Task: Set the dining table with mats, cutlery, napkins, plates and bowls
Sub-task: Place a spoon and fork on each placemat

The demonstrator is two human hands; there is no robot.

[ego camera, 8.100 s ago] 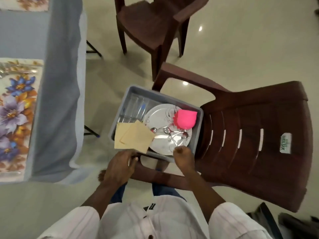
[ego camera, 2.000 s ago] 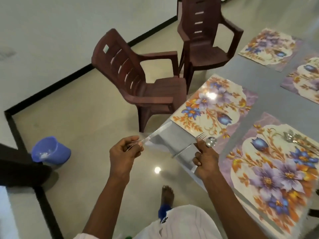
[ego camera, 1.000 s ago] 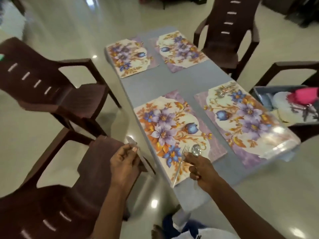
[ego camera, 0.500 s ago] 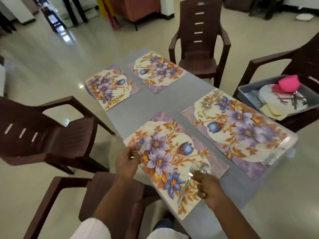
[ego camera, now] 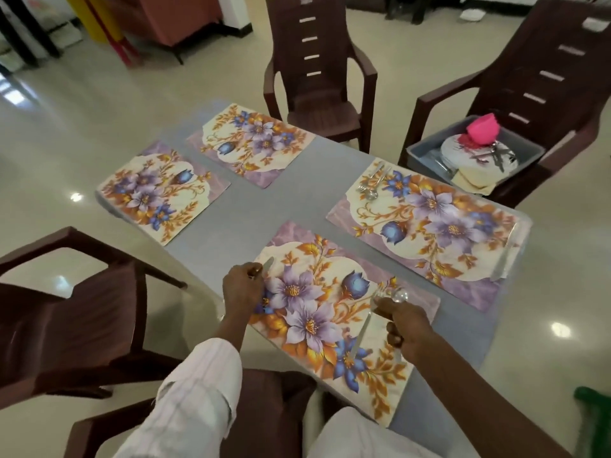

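My left grip is curling round a knife at the near mat's left edge, with only the blade tip showing. My right grip is pinching a fork and a spoon over the mat's right side and hiding the spoon's handle. Farther along the desk, the right mat is carrying cutlery, too small to sort. Beyond, a bin is sitting on a chair, holding a plate, a pink bowl, utensils and napkins.
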